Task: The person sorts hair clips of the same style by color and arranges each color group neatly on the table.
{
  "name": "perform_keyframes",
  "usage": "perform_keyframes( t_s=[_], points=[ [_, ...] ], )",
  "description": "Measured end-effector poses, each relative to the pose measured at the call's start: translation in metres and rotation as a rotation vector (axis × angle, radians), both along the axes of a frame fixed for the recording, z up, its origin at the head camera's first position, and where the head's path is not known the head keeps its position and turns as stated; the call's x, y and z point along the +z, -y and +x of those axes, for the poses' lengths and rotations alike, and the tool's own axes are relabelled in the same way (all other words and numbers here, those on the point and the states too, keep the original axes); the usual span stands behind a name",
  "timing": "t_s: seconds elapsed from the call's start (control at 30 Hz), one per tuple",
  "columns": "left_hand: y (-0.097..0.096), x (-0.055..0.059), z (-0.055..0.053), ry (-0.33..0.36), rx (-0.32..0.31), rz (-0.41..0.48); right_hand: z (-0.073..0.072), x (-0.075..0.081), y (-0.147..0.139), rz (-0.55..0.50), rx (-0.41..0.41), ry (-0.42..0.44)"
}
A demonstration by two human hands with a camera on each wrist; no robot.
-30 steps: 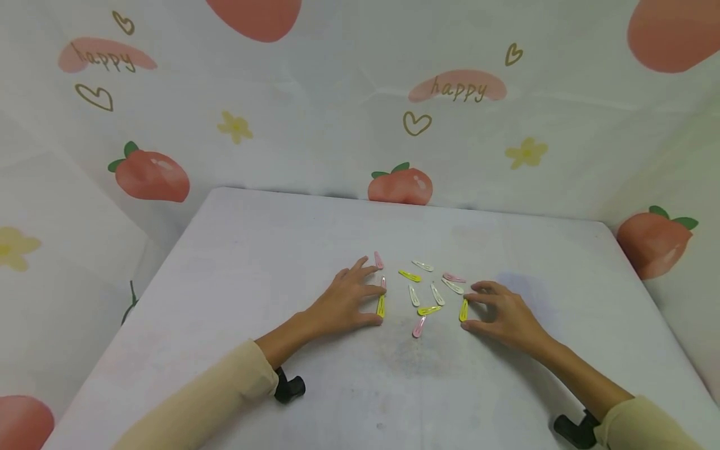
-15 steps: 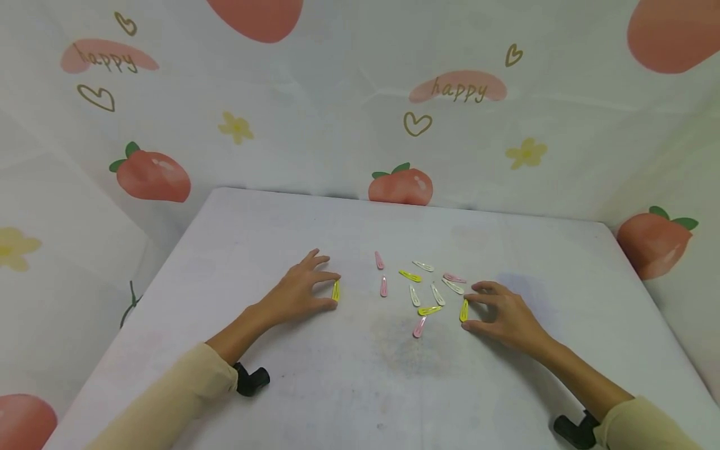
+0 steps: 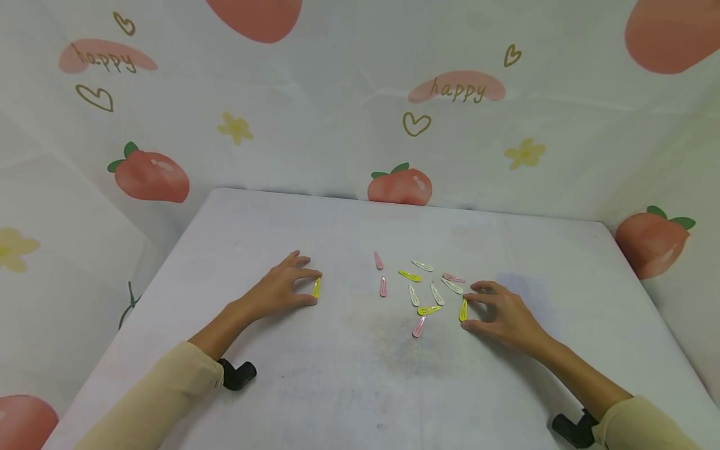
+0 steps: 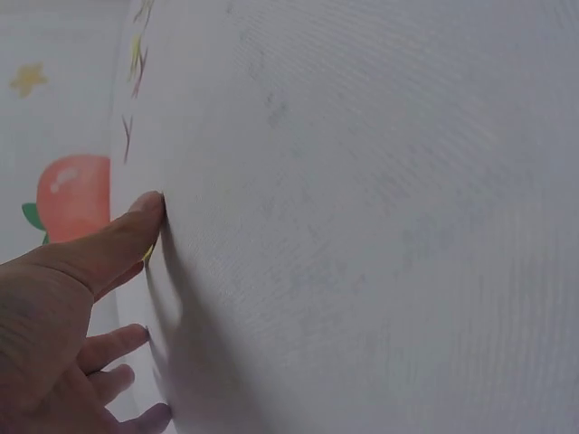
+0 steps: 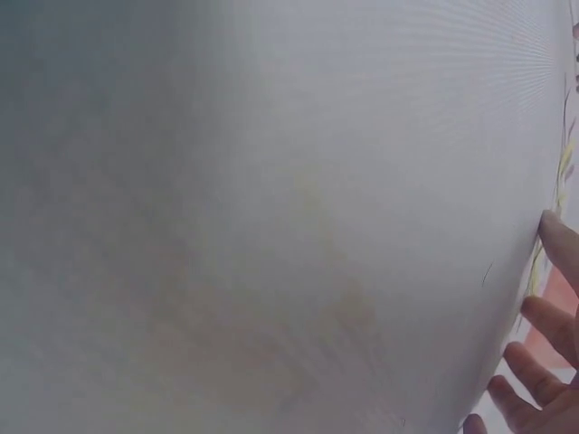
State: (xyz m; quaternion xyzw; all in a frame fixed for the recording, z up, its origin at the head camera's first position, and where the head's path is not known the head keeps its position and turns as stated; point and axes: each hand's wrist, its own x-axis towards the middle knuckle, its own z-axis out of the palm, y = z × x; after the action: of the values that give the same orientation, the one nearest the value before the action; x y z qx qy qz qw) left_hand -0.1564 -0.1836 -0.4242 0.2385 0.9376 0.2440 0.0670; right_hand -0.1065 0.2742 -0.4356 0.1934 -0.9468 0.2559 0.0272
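My left hand (image 3: 277, 289) pinches a yellow snap hair clip (image 3: 317, 287) end to end between thumb and index finger, left of the loose clips. In the left wrist view only a sliver of that clip shows behind the thumb (image 4: 136, 224). Over at the right, my right hand (image 3: 502, 314) holds another yellow hair clip (image 3: 464, 310) by its two ends, low at the tabletop. Between the hands lie several more clips: a pink one (image 3: 383, 286), a white one (image 3: 414, 295), a yellow one (image 3: 429, 310) with a pink one (image 3: 419, 326) touching its near side.
The white tabletop (image 3: 337, 387) runs back to a cloth backdrop (image 3: 315, 94) printed with peaches. A pink clip (image 3: 379, 260) lies farther back. A white clip (image 3: 452, 285) lies close to the right fingertips. Black cameras (image 3: 239, 375) hang at both wrists.
My left hand has slid left across the table with the yellow hair clip, away from the pink clips. The right hand has stayed in place on its yellow hair clip.
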Motion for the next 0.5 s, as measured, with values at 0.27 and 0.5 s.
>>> perform_keyframes(
  t_s=[0.27, 0.5],
  points=[
    [-0.001, 0.004, -0.003, 0.002, -0.014, -0.023, -0.001, 0.001, 0.001, 0.004, -0.005, 0.017],
    [-0.025, 0.007, -0.012, -0.022, -0.025, 0.015, 0.000, 0.000, 0.000, 0.016, -0.007, 0.017]
  ],
)
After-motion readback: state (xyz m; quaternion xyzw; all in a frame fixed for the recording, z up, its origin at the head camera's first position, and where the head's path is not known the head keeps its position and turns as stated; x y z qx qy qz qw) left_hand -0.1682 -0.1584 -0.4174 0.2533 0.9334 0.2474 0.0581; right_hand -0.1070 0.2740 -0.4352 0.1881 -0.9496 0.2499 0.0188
